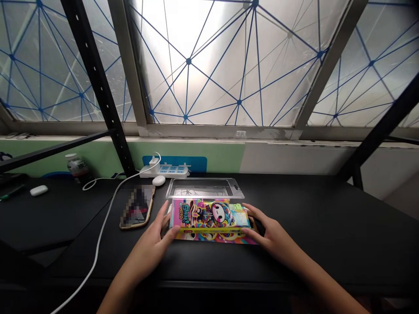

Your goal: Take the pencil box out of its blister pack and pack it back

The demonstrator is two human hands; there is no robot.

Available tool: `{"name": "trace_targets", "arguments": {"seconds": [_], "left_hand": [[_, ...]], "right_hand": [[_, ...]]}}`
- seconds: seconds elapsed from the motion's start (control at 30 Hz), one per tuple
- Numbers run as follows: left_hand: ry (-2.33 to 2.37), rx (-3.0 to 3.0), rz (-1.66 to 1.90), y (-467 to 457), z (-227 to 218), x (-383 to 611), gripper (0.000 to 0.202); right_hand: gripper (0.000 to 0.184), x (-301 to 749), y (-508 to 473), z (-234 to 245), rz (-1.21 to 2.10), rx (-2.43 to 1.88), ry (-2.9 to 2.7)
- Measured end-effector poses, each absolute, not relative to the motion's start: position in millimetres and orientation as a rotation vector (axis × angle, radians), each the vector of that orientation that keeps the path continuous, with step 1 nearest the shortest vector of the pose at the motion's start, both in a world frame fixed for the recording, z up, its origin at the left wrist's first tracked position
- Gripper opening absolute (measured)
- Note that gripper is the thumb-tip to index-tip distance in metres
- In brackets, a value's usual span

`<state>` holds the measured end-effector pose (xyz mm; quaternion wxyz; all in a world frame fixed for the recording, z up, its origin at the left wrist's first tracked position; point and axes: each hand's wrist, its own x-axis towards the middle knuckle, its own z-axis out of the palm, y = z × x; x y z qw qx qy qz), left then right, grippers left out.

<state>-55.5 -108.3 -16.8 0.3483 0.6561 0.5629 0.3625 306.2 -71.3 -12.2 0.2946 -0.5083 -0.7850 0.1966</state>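
A slim, brightly printed cartoon box point(209, 214) lies sideways in front of me, with a white hooded character on its face and a yellow edge toward me. My left hand point(155, 237) grips its left end, thumb at the near edge and fingers at the far side. On the right end, my right hand point(268, 229) holds it the same way. Under the box, a colourful printed sheet point(214, 237) sticks out toward me. Just behind it rests a clear plastic tray point(203, 188). Whether the box is lifted off the sheet I cannot tell.
A phone point(137, 207) lies to the left, near a white earbud case point(159, 180) and a power strip point(166, 170). A white cable point(101, 235) runs across the left side. Black shelf posts point(101, 87) and a bottle point(77, 168) stand farther left, before the window.
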Motion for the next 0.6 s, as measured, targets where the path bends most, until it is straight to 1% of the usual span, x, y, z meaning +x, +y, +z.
{"name": "trace_targets", "arguments": {"seconds": [0.07, 0.1, 0.2, 0.27, 0.4, 0.43, 0.53, 0.6], "left_hand": [[1.529, 1.758, 0.926, -110, -15, -51, 0.082], [1.559, 1.790, 0.936, -111, -14, -50, 0.081], [1.617, 1.901, 1.039, -113, -9, -45, 0.079], [1.658, 1.991, 1.130, -107, -1, -41, 0.080], [1.765, 2.122, 1.262, -73, 27, -33, 0.080], [1.797, 2.162, 1.244, -60, 34, -32, 0.080], [1.916, 2.252, 1.043, -24, 44, -30, 0.083], [1.992, 2.316, 0.919, -7, 41, -31, 0.071]], "right_hand": [[0.067, 307, -71, -19, 0.460, -1.339, -2.091], [0.066, 308, -72, -22, 0.417, -1.319, -2.093], [0.056, 311, -71, -27, 0.277, -1.214, -2.083], [0.052, 310, -66, -22, 0.220, -1.163, -2.060], [0.051, 298, -36, 2, 0.229, -1.194, -2.001], [0.052, 293, -25, 8, 0.241, -1.205, -1.991], [0.052, 279, 8, 16, 0.262, -1.217, -1.984], [0.050, 272, 23, 13, 0.254, -1.213, -1.991]]}}
